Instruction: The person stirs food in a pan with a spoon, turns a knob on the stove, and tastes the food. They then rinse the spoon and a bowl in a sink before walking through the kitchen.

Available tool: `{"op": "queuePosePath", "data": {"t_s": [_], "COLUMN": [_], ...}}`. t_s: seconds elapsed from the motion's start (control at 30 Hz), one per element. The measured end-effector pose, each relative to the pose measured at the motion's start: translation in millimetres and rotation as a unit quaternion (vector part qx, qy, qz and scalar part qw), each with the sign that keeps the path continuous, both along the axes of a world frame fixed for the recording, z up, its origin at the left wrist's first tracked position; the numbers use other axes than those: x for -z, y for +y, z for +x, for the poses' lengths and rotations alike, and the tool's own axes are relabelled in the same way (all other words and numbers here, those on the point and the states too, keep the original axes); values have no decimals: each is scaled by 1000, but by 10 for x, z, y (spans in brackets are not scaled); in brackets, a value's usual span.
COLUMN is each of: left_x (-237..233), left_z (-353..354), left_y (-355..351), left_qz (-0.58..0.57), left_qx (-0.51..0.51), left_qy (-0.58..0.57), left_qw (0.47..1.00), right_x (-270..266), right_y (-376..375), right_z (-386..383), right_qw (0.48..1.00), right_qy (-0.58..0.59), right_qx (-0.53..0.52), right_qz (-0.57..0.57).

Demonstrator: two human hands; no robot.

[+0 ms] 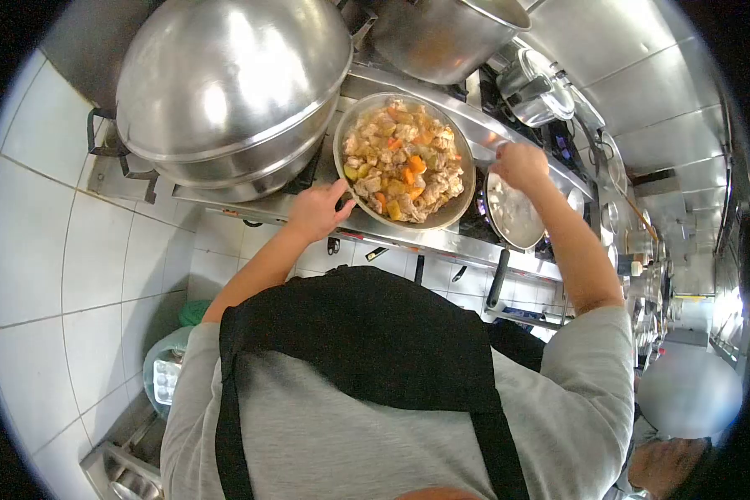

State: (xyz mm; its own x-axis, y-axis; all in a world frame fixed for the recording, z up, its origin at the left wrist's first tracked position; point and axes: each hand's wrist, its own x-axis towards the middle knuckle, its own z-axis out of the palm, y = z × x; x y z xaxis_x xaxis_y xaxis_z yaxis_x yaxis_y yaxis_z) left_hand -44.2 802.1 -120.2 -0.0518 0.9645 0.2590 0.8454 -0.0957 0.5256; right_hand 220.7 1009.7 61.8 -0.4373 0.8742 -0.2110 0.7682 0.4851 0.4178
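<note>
Stew bowl (404,162) between domed steamer (237,92) and frying pan (515,210)

Grey short-sleeved T-shirt (308,433); black apron (358,342), wide black straps (498,454); bare forearms, hands.

We are gripping the near-left rim of the round metal pan (446,125) with the left hand (317,212). This pan is holding chopped meat (443,173) and orange vegetable pieces (414,168). We are positioning the right hand (520,166), fingers curled, at the far edge of the frying pan (515,218), which is containing whitish liquid. Its black handle (498,279) is pointing nearward. A large domed steel vessel (233,92) is standing to the left; a deep steel pot (442,42) is standing on the far side.
</note>
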Motion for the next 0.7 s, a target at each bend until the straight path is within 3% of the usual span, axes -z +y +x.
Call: {"op": "queuePosePath", "data": {"t_s": [0.17, 0.27, 0.37, 0.5, 0.53, 0.7], "left_x": [112, 158, -15, -22, 47, 105], "left_z": [11, 48, 127, 113, 119, 138], "left_y": [30, 28, 16, 65, 75, 135], "left_qz": [-18, 17, -36, -73, -27, -44], "left_qx": [-19, -60, -107, -109, -117, -145], "left_qy": [-1, -10, 10, 5, 13, 28], "left_qw": [1000, 998, 994, 991, 993, 988], "right_x": [-371, -549, -668, -515, -461, -1], "right_y": [-3, -34, -36, 187, 215, 580], "right_z": [-334, -418, -315, -108, -112, -51], "right_qw": [989, 985, 982, 977, 979, 982], "right_qy": [-98, -136, -155, -153, -154, -166], "right_qx": [-93, -87, -65, -83, -66, -58], "right_qz": [58, 59, 87, 127, 115, 67]}}
